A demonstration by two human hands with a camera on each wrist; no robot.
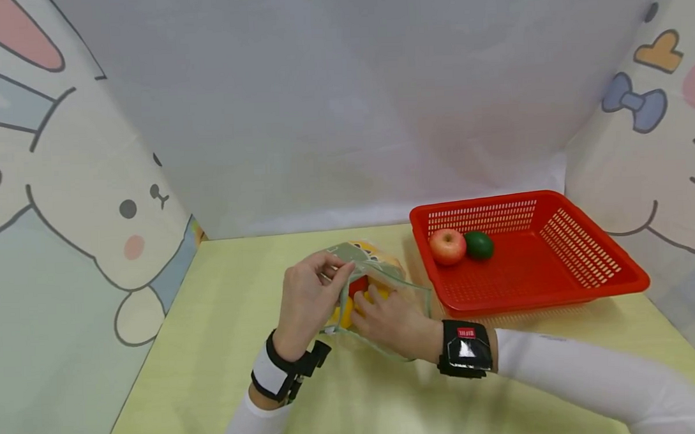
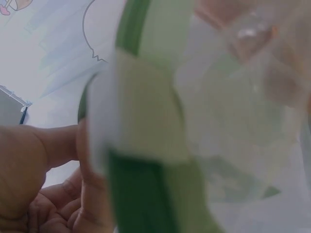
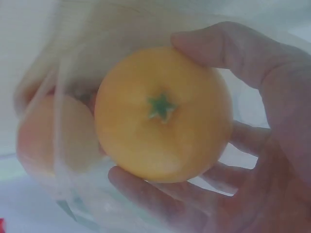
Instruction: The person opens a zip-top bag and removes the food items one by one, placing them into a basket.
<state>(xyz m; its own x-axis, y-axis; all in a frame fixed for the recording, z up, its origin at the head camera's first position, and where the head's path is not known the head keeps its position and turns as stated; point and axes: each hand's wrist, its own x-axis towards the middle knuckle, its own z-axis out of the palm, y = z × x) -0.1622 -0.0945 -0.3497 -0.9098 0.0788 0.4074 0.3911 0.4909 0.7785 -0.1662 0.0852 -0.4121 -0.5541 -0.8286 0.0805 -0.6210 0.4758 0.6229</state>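
A see-through bag [image 1: 394,271] with green edging and a printed panel lies on the table, its mouth towards me. My left hand [image 1: 311,299] pinches the rim at the bag's left side, thumb against fingers. In the left wrist view, the green edging [image 2: 146,194] fills much of the picture. My right hand [image 1: 393,322] is inside the bag. Its thumb and fingers curl round an orange [image 3: 163,116] with a green star-shaped stem mark. Beside that orange, a pale reddish-yellow round fruit [image 3: 60,136] shows through the clear film. A red piece [image 1: 358,285] also shows in the bag.
To the right stands a red plastic basket [image 1: 567,260] with slotted walls. A pink-red apple [image 1: 447,247] and a dark green fruit [image 1: 479,245] sit in its left end. A pale wall hanging [image 1: 344,115] rises behind the table [image 1: 214,349].
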